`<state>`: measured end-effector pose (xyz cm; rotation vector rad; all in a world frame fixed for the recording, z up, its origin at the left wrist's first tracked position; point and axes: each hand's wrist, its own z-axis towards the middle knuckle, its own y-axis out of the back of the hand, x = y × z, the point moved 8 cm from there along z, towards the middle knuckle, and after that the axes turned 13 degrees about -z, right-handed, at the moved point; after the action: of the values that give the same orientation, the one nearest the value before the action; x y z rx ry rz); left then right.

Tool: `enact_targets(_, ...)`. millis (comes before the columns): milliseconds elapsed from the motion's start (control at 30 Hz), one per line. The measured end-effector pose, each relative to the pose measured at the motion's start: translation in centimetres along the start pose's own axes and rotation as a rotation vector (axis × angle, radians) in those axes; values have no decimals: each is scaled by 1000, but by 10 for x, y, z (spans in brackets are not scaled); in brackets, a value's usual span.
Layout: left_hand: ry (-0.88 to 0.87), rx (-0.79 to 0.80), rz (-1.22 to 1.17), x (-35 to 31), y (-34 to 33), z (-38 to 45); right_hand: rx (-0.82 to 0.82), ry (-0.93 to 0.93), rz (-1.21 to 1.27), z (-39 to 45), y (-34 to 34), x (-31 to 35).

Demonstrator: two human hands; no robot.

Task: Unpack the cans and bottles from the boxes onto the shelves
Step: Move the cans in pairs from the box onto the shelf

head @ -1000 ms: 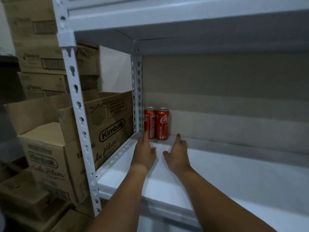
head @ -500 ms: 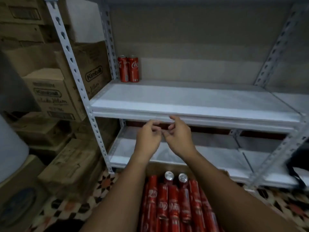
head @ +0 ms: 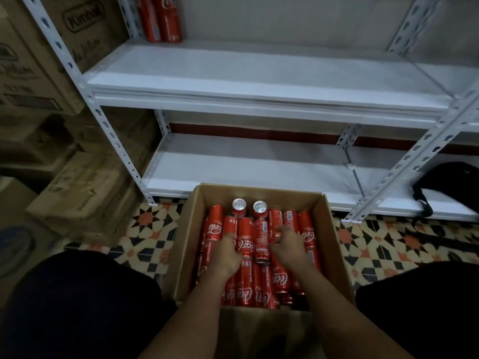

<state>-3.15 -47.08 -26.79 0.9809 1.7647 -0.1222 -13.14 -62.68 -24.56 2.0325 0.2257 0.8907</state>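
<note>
An open cardboard box (head: 259, 189) stands on the floor between my knees, packed with several red cola cans (head: 245, 237) lying on their sides, plus two upright cans (head: 239, 204) at its far end. My left hand (head: 225, 253) reaches into the box with its fingers curled over a lying can on the left side. Beside it, my right hand (head: 288, 248) has fingers and thumb curled round a lying can nearer the middle. Two red cans (head: 160, 19) stand at the back left corner of the middle shelf (head: 259, 73).
The white metal rack has a lower shelf (head: 246, 164) just behind the box. Stacked cardboard cartons (head: 77, 22) crowd the left side. A black bag (head: 451, 182) lies on the lower shelf at right. The floor is patterned tile (head: 388, 239).
My view has dropped from the shelf to the floor box. Both hands pulled back from the two shelved cans and came down into the box onto the lying cans.
</note>
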Motion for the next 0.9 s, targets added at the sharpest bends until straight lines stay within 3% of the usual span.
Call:
enact_targets(167, 181, -10, -29, 42, -27, 16, 169, -121, 119, 11, -63, -40)
enact_targets(333, 339, -4, -79, 65, -54, 37, 202, -186, 115, 25, -104, -57)
enact_targets(533, 492, 40, -98, 101, -77, 46, 81, -139, 18, 45, -120, -69)
enact_targets(900, 648, 71, 154, 140, -94, 50, 156, 58, -648, 73, -144, -56)
